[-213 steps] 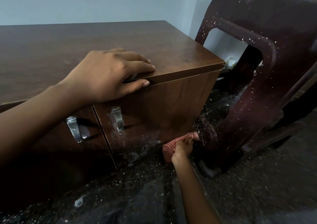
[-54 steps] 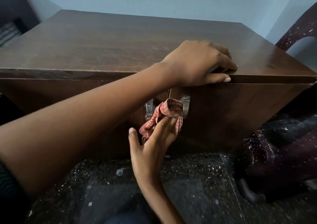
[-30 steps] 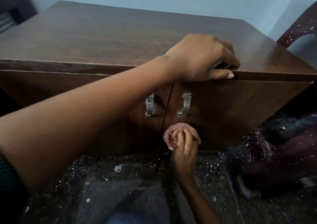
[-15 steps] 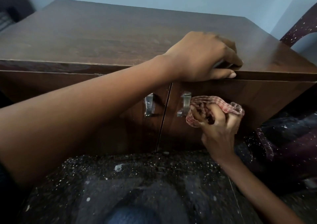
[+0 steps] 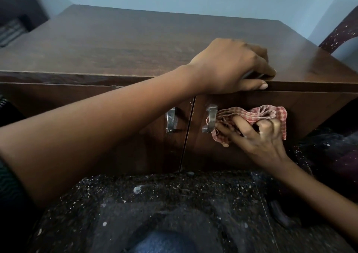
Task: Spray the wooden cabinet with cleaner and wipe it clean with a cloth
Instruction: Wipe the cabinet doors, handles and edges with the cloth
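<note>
Wooden cabinet [image 5: 116, 45]: left hand [image 5: 232, 66] grips its front top edge, fingers curled over.
Cloth [image 5: 251, 115]: bunched in right hand's [image 5: 259, 138] clamped fingers, against right door [image 5: 213, 153] beside handle [image 5: 211, 117].
Change: cloth has risen from low at door seam [image 5: 186, 136].
Meaning: wiping likely mid-way.

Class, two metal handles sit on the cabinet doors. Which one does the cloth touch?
The right door's handle; the cloth presses against it, while the left handle stands bare.

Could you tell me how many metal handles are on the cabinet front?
2. The left handle sits on the left door beside the centre gap; the right handle is on the right door, against the cloth. The forearm could hide more.
</note>
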A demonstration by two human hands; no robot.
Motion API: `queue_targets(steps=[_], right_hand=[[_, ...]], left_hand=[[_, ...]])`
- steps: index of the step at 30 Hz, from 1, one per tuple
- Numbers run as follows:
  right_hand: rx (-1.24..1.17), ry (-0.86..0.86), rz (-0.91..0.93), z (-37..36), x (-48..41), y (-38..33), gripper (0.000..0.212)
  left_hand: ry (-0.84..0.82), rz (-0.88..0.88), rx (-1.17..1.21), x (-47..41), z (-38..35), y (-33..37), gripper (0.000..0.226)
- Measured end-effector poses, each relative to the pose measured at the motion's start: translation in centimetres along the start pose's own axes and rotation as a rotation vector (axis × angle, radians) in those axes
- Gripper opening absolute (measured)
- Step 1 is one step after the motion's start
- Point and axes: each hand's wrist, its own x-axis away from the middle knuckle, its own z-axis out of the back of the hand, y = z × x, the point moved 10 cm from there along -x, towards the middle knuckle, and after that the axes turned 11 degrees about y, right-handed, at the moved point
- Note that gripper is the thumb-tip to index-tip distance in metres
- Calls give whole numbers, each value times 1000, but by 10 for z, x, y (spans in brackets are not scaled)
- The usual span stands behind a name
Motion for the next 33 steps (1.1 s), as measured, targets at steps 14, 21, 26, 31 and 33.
queue_targets(steps=[14, 21, 26, 31, 33], right_hand=[[-103, -28, -441, -2, 13, -6, 63], [-196, 4, -141, -1, -9, 11, 47], [-303, 15, -433, 16, -27, 20, 36], [-727, -75, -1148, 3, 2, 12, 54], [-863, -122, -1349, -7, 15, 2, 58]], left_hand=[[18, -8, -26, 0, 0, 0, 39], [24, -32, -51, -2, 1, 3, 39], [18, -29, -64, -3, 1, 4, 40], [6, -31, -68, -3, 0, 6, 41], [1, -26, -57, -2, 0, 6, 41]])
